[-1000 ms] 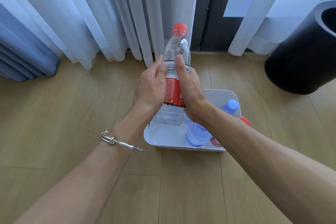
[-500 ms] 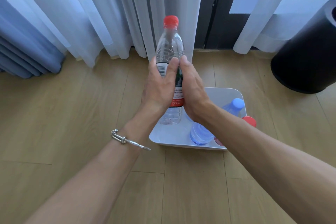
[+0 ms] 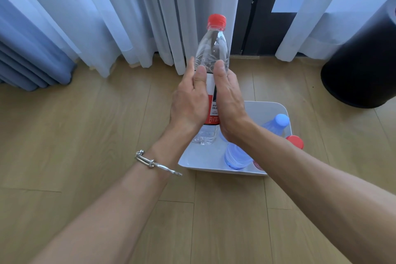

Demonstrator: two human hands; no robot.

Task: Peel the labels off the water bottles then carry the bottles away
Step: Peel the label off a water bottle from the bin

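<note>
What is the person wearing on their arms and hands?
Both arms are bare, with no sleeves showing. The left wrist wears a thin silver bracelet with small round beads on it. The left hand and the right hand wear no gloves, and no rings show.

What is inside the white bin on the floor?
The white bin holds a blue-capped bottle lying down, and a red-capped bottle leans at its right edge. The right forearm covers much of both bottles, so their labels cannot be seen.
</note>
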